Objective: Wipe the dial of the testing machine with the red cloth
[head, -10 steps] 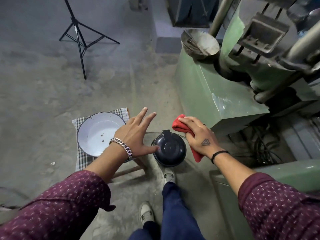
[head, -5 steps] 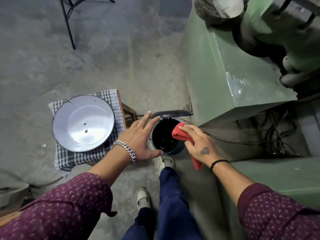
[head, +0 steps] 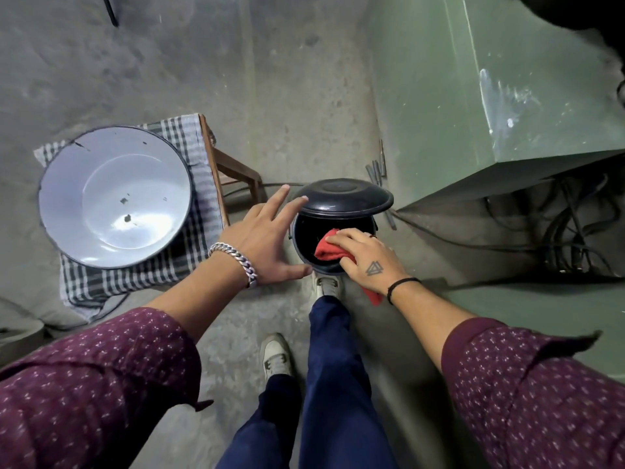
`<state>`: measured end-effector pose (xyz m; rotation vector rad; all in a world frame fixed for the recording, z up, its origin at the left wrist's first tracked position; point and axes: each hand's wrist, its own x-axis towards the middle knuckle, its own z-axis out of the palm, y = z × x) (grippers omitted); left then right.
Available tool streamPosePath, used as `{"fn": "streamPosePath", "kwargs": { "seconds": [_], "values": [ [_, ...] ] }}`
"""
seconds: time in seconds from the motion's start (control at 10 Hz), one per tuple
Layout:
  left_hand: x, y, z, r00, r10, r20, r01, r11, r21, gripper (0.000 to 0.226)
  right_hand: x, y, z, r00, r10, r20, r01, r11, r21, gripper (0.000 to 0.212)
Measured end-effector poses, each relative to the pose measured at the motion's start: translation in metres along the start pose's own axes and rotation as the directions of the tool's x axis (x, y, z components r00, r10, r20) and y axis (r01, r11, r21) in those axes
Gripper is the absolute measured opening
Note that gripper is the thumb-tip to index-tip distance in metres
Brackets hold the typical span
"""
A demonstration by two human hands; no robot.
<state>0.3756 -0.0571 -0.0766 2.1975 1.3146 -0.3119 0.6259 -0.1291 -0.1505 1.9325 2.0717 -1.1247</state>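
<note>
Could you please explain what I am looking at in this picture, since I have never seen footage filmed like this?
There is no robot here: the picture comes from a camera worn on a person's head, looking down at their own arms, legs and shoes. The right hand holds a crumpled red cloth over the mouth of a small round black bin, whose black domed lid stands tipped open. The left hand, fingers spread, rests beside the bin's rim and holds nothing. To the left, a white enamel basin sits on a checked cloth over a wooden stool. The green metal machine body rises at the right.
</note>
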Motion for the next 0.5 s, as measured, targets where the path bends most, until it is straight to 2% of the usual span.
{"fn": "streamPosePath", "kwargs": {
  "seconds": [0.1,0.2,0.4,0.5],
  "values": [
    [0.006,-0.002,0.006,1.0,-0.018,-0.006,0.018,1.0,-0.003,0.129,0.015,0.006,0.005,0.995,0.056,0.08,-0.046,0.992,-0.12,0.08],
    [0.005,0.001,0.003,1.0,-0.026,0.005,0.026,1.0,-0.001,0.129,0.013,0.005,0.005,0.991,0.087,0.098,-0.071,0.985,-0.159,0.093],
    [-0.005,0.011,-0.023,0.999,-0.039,0.005,0.039,0.999,-0.007,0.132,-0.017,-0.004,-0.008,0.998,0.067,0.002,-0.066,0.986,-0.153,0.093],
    [-0.017,0.015,-0.046,0.997,-0.025,-0.067,0.027,0.999,0.042,0.134,-0.035,-0.012,-0.032,0.992,0.07,-0.101,-0.084,0.986,-0.145,0.091]
  ]
}}
